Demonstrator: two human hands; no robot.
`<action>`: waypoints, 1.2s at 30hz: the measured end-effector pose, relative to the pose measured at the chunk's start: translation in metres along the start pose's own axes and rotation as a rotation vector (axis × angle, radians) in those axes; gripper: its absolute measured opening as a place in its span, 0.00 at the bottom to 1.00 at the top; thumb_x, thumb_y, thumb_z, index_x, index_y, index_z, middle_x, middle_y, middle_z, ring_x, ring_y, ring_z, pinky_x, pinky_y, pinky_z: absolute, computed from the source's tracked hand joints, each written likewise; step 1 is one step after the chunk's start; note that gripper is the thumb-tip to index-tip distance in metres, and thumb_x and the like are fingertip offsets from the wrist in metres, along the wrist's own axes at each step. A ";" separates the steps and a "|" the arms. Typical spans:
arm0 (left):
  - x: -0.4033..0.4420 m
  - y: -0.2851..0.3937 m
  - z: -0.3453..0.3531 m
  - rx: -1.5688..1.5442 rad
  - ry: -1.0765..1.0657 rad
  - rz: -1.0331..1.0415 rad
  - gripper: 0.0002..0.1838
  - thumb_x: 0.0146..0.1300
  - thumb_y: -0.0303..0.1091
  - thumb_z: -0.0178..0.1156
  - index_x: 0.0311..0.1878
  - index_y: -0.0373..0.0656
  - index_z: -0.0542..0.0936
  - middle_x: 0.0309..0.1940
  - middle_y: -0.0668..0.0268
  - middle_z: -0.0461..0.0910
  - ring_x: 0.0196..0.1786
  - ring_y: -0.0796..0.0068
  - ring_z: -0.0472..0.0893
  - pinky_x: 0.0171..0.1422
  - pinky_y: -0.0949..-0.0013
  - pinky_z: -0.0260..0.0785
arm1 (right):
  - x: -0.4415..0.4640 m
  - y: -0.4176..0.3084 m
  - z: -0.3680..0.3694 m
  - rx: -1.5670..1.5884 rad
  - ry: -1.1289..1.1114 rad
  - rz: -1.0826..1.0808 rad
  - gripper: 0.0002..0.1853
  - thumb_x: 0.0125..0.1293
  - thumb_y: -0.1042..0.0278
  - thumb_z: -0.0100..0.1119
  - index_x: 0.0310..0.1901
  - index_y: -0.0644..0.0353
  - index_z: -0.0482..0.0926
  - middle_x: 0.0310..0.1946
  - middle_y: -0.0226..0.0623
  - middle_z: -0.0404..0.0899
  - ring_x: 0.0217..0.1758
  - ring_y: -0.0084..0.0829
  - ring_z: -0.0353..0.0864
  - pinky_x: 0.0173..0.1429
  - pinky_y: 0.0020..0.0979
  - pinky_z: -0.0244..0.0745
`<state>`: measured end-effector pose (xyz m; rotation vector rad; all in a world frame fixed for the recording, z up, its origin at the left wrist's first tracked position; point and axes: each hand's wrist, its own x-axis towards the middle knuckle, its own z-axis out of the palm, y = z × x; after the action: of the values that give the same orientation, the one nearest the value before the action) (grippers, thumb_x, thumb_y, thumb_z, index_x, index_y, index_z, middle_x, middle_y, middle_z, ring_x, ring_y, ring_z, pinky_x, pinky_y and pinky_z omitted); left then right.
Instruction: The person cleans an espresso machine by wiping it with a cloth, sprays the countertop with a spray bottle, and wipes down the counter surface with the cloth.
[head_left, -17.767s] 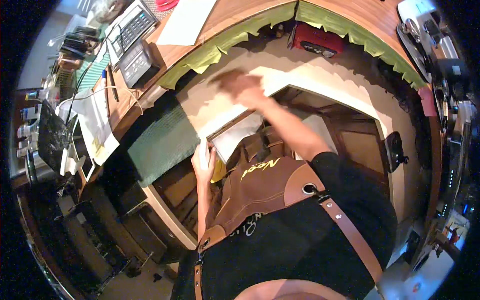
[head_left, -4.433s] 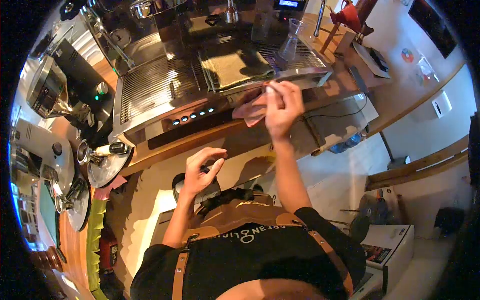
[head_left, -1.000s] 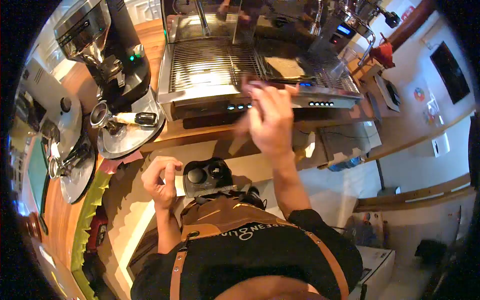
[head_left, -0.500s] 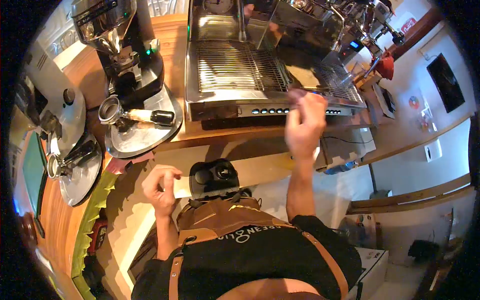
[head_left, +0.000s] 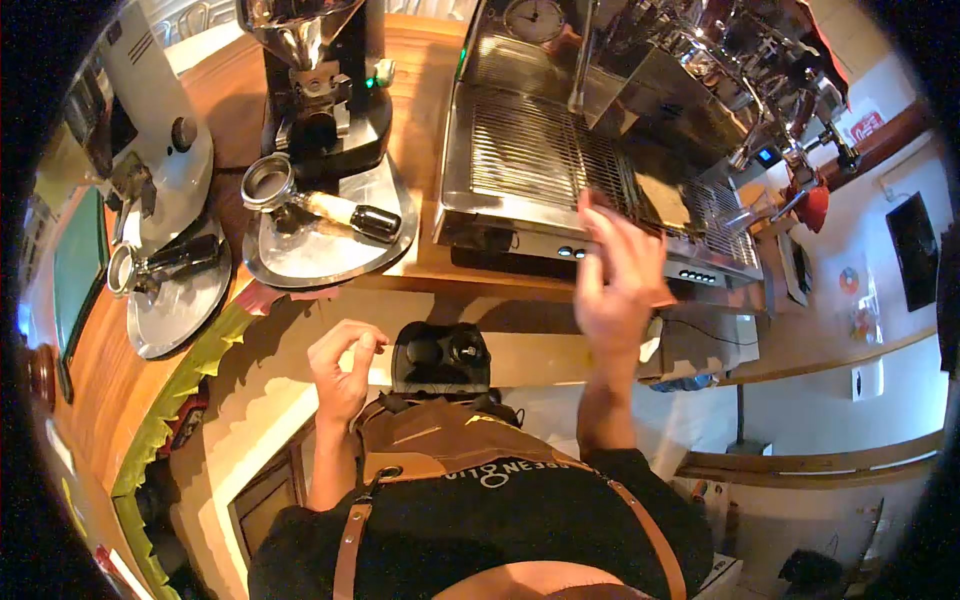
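My right hand (head_left: 622, 275) is raised in front of the control strip of a steel espresso machine (head_left: 515, 215). Its fingers are spread, slightly blurred, and I see nothing held in them. From this view I cannot tell whether it touches the machine. My left hand (head_left: 345, 365) hovers below the counter edge, loosely curled, with thumb and fingers apart and nothing in it. Above it on the counter, a portafilter (head_left: 325, 212) with a black-ended handle rests over a metal tray (head_left: 340, 250) under a black grinder (head_left: 325, 120).
At the left stands a grey grinder (head_left: 165, 150), with a second portafilter (head_left: 170, 262) on its tray. A green board or case (head_left: 80, 270) lies on the wooden counter (head_left: 225, 110). A red cone-shaped item (head_left: 812, 208) is beyond the machine's right end.
The camera view has turned left, so the counter things appear farther right. My right hand's fingers have spread from a closer bunch. My left hand's fingers have uncurled a little.
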<state>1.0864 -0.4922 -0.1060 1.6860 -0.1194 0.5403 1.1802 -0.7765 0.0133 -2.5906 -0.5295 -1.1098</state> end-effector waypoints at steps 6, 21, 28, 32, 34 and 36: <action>0.018 0.007 0.016 0.008 -0.139 0.095 0.04 0.66 0.23 0.62 0.34 0.34 0.83 0.29 0.59 0.83 0.32 0.69 0.82 0.39 0.68 0.73 | 0.028 -0.050 0.026 0.182 -0.027 -0.257 0.21 0.54 0.76 0.68 0.52 0.61 0.83 0.50 0.37 0.83 0.46 0.42 0.79 0.54 0.40 0.77; 0.001 -0.003 -0.015 -0.027 -0.024 0.019 0.06 0.66 0.25 0.63 0.33 0.33 0.82 0.29 0.58 0.83 0.33 0.67 0.83 0.40 0.68 0.74 | 0.050 -0.095 0.021 -0.018 -0.303 -0.418 0.27 0.59 0.78 0.59 0.64 0.68 0.76 0.60 0.41 0.79 0.55 0.43 0.75 0.63 0.40 0.72; -0.002 -0.013 -0.014 -0.131 -0.030 0.077 0.03 0.65 0.23 0.63 0.35 0.34 0.82 0.30 0.58 0.84 0.33 0.66 0.83 0.40 0.66 0.74 | 0.104 -0.081 0.032 0.036 -0.542 -0.601 0.23 0.62 0.79 0.55 0.60 0.74 0.74 0.58 0.55 0.79 0.55 0.51 0.79 0.62 0.46 0.73; -0.011 -0.010 -0.013 -0.188 -0.048 0.027 0.07 0.68 0.28 0.62 0.34 0.36 0.83 0.31 0.59 0.85 0.36 0.67 0.84 0.45 0.66 0.76 | 0.138 -0.077 0.062 0.026 -0.619 -0.495 0.20 0.67 0.74 0.50 0.58 0.72 0.78 0.60 0.57 0.79 0.60 0.53 0.80 0.66 0.44 0.73; -0.009 -0.006 -0.004 -0.277 -0.045 0.041 0.05 0.67 0.27 0.62 0.37 0.36 0.83 0.34 0.58 0.85 0.39 0.65 0.85 0.49 0.66 0.76 | 0.155 -0.071 0.078 -0.040 -0.649 -0.512 0.20 0.68 0.68 0.48 0.57 0.67 0.79 0.60 0.55 0.79 0.60 0.53 0.79 0.66 0.45 0.75; 0.001 0.011 0.004 -0.296 0.003 0.085 0.05 0.66 0.27 0.62 0.41 0.36 0.83 0.40 0.57 0.85 0.43 0.63 0.85 0.53 0.65 0.76 | 0.148 -0.071 0.082 -0.071 -0.568 -0.513 0.19 0.70 0.66 0.48 0.56 0.67 0.79 0.60 0.53 0.79 0.58 0.53 0.81 0.66 0.46 0.75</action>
<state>1.0844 -0.4974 -0.0964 1.3965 -0.2569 0.5595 1.2960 -0.6482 0.0748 -2.9062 -1.3579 -0.4806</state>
